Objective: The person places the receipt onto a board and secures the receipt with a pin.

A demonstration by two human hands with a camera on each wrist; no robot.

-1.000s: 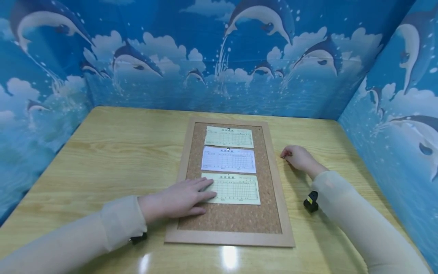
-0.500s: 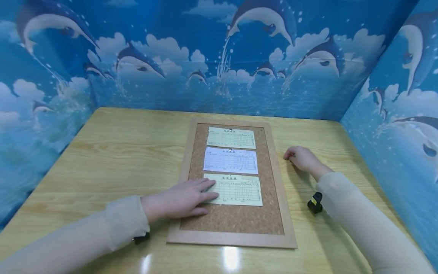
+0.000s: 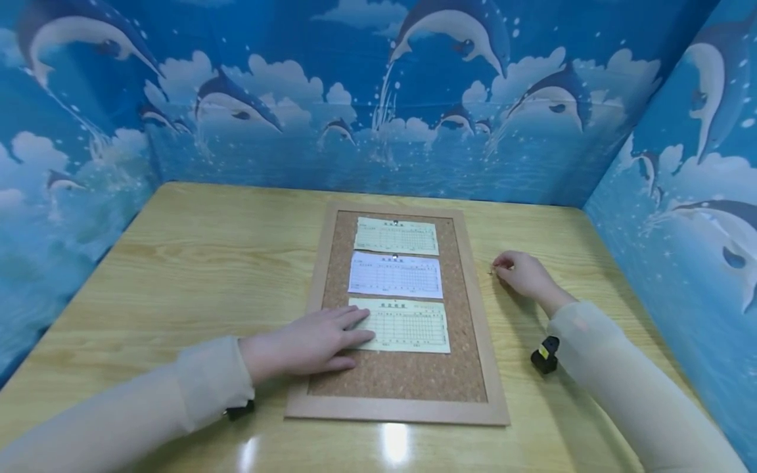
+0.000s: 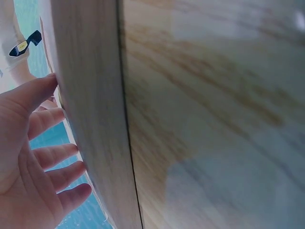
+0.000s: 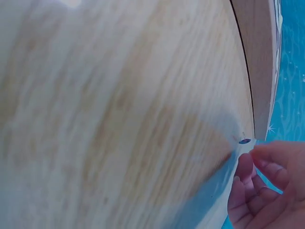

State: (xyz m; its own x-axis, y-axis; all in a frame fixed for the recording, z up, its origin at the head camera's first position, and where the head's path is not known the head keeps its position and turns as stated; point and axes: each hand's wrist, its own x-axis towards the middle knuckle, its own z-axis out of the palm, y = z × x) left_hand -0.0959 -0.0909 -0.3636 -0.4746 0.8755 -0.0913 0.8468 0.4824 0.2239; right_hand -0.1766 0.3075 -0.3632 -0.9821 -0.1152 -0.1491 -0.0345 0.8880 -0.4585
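Note:
My left hand (image 3: 313, 341) lies with spread fingers over the left edge of the lowest pale green slip (image 3: 411, 326) on a framed cork board (image 3: 408, 378). Above that slip, a purple slip (image 3: 396, 279) and another pale green slip (image 3: 402, 243) each have a pushpin at the top edge. To the right of the frame, my right hand (image 3: 523, 272) is low over the table, thumb and index fingertip together, other fingers curled. A small thumbtack (image 5: 244, 141) sits on the table just beyond those fingertips. I cannot tell whether the fingertips pinch anything.
The light wood table (image 3: 225, 263) extends around the board on all sides. Blue dolphin-print cloth (image 3: 355, 157) hangs along the back and both sides. A black wrist device (image 3: 545, 355) hangs below the right sleeve.
My right hand has shifted slightly right, away from the frame, and a tack shows by its fingertips. My left hand and the slips stay in place; the head view sways slightly.

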